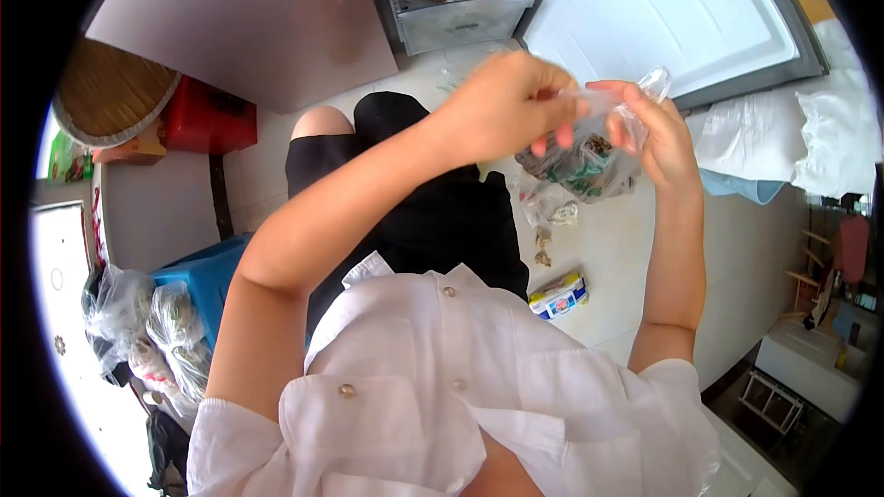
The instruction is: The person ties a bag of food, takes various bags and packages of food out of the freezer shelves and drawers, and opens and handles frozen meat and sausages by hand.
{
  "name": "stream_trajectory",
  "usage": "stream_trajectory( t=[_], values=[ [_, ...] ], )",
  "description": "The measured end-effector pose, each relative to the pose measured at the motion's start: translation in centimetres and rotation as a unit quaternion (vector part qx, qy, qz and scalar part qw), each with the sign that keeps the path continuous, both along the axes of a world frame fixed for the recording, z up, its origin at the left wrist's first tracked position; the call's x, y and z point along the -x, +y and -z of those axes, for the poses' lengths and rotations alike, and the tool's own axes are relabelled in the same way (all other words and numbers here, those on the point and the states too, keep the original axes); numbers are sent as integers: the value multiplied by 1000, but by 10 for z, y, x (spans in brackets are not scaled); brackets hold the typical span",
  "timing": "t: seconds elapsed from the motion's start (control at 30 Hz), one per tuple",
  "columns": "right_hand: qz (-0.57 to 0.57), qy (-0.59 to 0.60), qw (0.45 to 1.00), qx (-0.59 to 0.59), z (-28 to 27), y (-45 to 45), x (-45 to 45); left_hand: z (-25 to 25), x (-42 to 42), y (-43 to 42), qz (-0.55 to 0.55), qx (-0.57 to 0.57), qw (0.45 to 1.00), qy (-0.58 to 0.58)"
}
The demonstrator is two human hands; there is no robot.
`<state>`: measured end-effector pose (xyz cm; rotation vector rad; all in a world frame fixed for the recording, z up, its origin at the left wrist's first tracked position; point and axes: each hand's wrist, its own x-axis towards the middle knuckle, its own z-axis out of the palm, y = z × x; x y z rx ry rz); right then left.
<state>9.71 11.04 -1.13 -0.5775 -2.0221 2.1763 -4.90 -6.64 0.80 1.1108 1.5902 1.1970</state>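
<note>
A thin clear plastic bag (655,85) is stretched between my two hands, in front of the open fridge door. My left hand (509,109) pinches one end of it, fingers curled and slightly blurred. The other end is gripped by my right hand (656,132), with part of the film sticking up above the fingers. Below the hands, a clear bag of brown and green contents (589,172) lies on the floor. Beside it are a smaller crumpled clear bag (551,205) and some small brown pieces (542,247).
A fridge drawer (465,29) with bagged items faces me, its door (677,14) swung open to the right. On the floor lies a yellow, white and blue packet (559,296). A blue bin (198,276), filled plastic bags (175,331) and a red box (210,115) stand left.
</note>
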Motion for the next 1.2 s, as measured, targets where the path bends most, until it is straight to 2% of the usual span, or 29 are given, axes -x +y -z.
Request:
stream_trajectory(
  t=[0.07,0.1,0.17,0.2,0.27,0.3,0.33,0.43,0.47,0.57,0.6,0.7,0.77,0.9,1.03,1.13,1.2],
  values=[
    [-44,31,998,-32,3,6,-4,10,-9,-6,62,45,993,-89],
    [-67,45,996,-47,4,7,-7,15,-15,-9,111,59,988,-87],
    [-92,28,994,-58,-2,10,-12,32,-29,-13,160,-4,986,-36],
    [-103,30,991,-81,-1,14,-14,38,-27,-11,203,0,978,45],
    [-126,36,981,-140,-5,19,-16,42,-22,-9,120,-51,963,237],
    [-130,38,977,-161,-10,19,-18,44,-18,-6,76,-76,938,331],
    [-135,41,973,-183,-14,19,-19,48,-15,5,39,-43,931,360],
    [-124,6,963,-237,-25,13,-21,67,-21,35,14,-290,903,316],
    [-116,-14,960,-254,-28,9,-22,58,-25,40,70,-157,955,241],
    [-71,27,928,-364,-31,0,-28,71,-18,61,53,-217,974,44],
    [-38,63,901,-427,-30,-6,-30,72,-16,63,71,-185,980,-36],
    [43,173,777,-604,-23,-22,-29,69,-20,68,94,-140,975,-143],
    [73,249,657,-708,-17,-22,-26,58,-24,63,78,-150,979,-118],
    [125,250,548,-789,-3,-18,-34,61,-37,58,50,-238,966,-83],
    [147,285,517,-793,-2,-7,-32,55,-40,52,9,-195,980,-41],
    [162,274,517,-795,-5,1,-26,61,-35,56,-45,-322,933,153],
    [172,304,540,-766,-6,4,-23,56,-38,49,7,-214,962,171]
  ],
)
